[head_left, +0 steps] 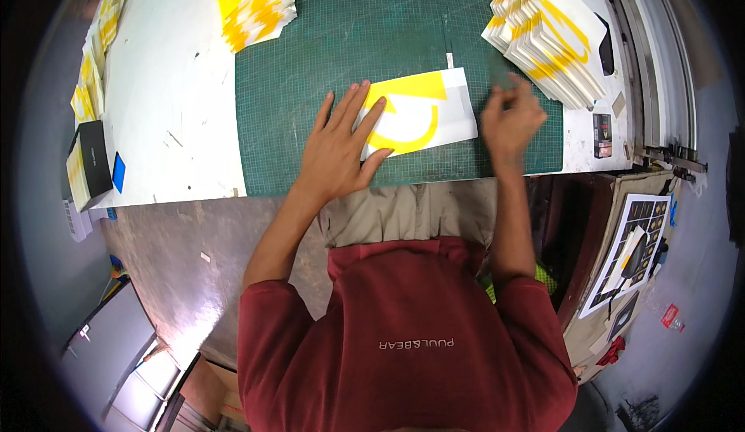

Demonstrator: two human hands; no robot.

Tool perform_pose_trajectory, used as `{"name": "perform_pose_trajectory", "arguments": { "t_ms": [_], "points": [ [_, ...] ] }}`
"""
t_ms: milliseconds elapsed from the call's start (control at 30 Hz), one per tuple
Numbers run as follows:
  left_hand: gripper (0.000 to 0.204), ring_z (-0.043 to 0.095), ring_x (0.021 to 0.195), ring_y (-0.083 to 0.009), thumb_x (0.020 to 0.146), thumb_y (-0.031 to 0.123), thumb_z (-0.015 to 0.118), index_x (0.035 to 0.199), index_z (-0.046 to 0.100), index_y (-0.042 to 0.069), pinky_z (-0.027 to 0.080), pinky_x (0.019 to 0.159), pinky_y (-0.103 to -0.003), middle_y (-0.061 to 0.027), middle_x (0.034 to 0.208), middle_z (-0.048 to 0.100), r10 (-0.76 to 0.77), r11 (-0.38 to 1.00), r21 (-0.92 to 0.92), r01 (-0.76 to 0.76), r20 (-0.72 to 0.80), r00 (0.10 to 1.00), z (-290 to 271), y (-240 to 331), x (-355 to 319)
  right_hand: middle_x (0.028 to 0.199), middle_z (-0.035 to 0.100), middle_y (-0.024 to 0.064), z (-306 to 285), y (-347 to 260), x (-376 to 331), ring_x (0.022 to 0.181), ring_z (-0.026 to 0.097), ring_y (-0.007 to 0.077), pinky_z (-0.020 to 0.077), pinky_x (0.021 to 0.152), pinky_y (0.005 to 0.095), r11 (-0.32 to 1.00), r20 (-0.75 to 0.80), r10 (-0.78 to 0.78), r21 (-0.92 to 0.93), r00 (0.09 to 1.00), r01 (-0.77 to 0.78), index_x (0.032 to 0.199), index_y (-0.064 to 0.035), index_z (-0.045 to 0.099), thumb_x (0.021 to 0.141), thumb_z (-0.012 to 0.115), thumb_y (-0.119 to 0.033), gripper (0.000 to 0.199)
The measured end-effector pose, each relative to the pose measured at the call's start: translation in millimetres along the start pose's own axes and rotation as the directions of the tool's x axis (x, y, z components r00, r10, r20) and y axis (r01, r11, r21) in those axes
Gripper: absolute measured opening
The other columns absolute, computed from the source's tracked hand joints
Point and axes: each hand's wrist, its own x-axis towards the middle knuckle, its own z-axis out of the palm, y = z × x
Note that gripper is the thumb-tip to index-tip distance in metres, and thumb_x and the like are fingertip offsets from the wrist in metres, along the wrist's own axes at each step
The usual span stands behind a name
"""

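A flat white paper piece (456, 125) with yellow printed shapes lies slightly tilted on the green cutting mat (349, 28). My left hand (341, 141) rests on its left end, fingers spread, pressing it down. Just past the right edge of the piece is my right hand (514, 121), somewhat blurred and apart from it. The fingers there are curled in, and whatever they may hold is hidden. A short pale strip (450, 61) touches or nearly touches the piece's upper edge; I cannot tell which.
Stacks of similar yellow-and-white pieces stand at the back right (551, 40) and back left (256, 5). On the white table (171, 83) are a black box (96, 164) and a blue flat object (119, 172). A small dark box (602, 135) lies right of the mat.
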Motion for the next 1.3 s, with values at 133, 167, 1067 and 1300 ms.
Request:
{"name": "perform_pose_trajectory", "arguments": {
  "t_ms": [133, 167, 1067, 1300],
  "points": [
    [0.062, 0.052, 0.125, -0.0386, 0.095, 0.046, 0.066, 0.141, 0.061, 0.005, 0.032, 0.114, -0.059, -0.0197, 0.137, 0.056, -0.156, 0.986, 0.03, 0.161, -0.131, 0.979, 13, 39, -10, 0.094, 0.072, 0.0073, -29, -9, -1, 0.091, 0.065, 0.0256, 0.0395, 0.092, 0.0433, 0.945, -0.051, -0.164, 0.278, 0.985, 0.172, 0.126, -0.0031, 0.067, 0.087, 0.071, 0.001, 0.04],
    [0.059, 0.053, 0.12, -0.0372, 0.095, 0.045, 0.066, 0.139, 0.062, 0.005, 0.034, 0.112, -0.058, -0.0181, 0.132, 0.057, -0.153, 0.988, 0.0, 0.154, -0.123, 0.981, 14, 46, -13, 0.096, 0.072, 0.0071, -31, -16, -5, 0.093, 0.065, 0.0248, 0.0395, 0.093, 0.043, 0.919, -0.05, -0.252, 0.3, 0.967, 0.255, 0.122, -0.0041, 0.069, 0.087, 0.071, 0.0, 0.036],
    [0.1, 0.025, 0.156, -0.037, 0.084, 0.072, 0.068, 0.158, 0.042, 0.01, 0.014, 0.127, -0.057, -0.0176, 0.167, 0.031, 0.062, 0.998, -0.028, -0.062, 0.03, 0.998, 12, -19, 50, 0.1, 0.074, 0.0044, -65, -3, -45, 0.092, 0.066, 0.0239, 0.0397, 0.104, 0.0525, 0.776, 0.214, -0.585, 0.428, 0.782, 0.463, 0.106, -0.0064, 0.074, 0.078, 0.072, 0.001, 0.03],
    [0.099, 0.021, 0.157, -0.0397, 0.085, 0.074, 0.064, 0.159, 0.041, 0.012, 0.013, 0.127, -0.057, -0.0174, 0.168, 0.031, 0.07, 0.998, 0.001, -0.07, 0.038, 0.997, 11, -20, 53, 0.093, 0.073, 0.0104, 41, -34, 44, 0.088, 0.068, 0.0289, 0.0424, 0.086, 0.0462, 0.887, -0.043, -0.35, 0.305, 0.936, 0.346, 0.102, -0.0042, 0.071, 0.089, 0.069, -0.004, 0.013]
  ]
}}
